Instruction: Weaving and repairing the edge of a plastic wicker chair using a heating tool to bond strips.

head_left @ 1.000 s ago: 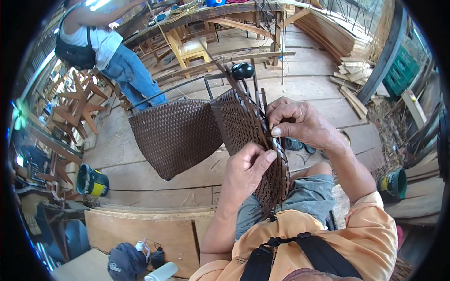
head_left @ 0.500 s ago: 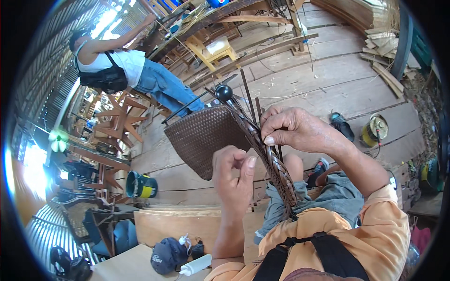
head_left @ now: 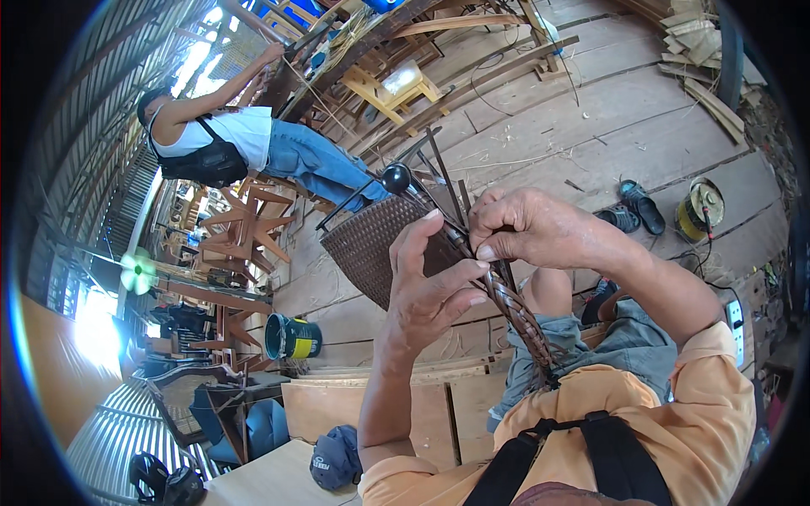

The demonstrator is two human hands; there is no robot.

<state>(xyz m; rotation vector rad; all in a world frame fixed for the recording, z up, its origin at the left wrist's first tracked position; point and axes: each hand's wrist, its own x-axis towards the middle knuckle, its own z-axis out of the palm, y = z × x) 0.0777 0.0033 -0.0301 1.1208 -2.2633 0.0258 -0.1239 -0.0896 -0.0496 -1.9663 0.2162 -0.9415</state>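
Observation:
A dark brown woven panel (head_left: 361, 249), with a thick braided rim (head_left: 521, 319), stands slanting in front of me, its near end against my shirt. A glossy black ball (head_left: 396, 178) sits at the rim's far end, and loose flat strips (head_left: 440, 160) stick up beside it. My right hand (head_left: 536, 228) is closed on a brown strip at the braid, thumb and forefinger pinched together. My left hand (head_left: 426, 274) is on the other side of the rim, its fingers apart and holding nothing, fingertips at the braid. The pinched strip is mostly hidden by my right fingers.
Another person (head_left: 215, 148) stands at a workbench, far left. A dark green bucket (head_left: 293, 336) and curved wooden boards (head_left: 371, 409) lie left, with a blue cap (head_left: 335, 457). Dark shoes (head_left: 641, 207) and a can (head_left: 700, 209) stand right. A wooden stool (head_left: 392, 91) is beyond.
My left hand has come up to the braid and spread its fingers. The right hand still pinches at the braid. The whole view has shifted slightly.

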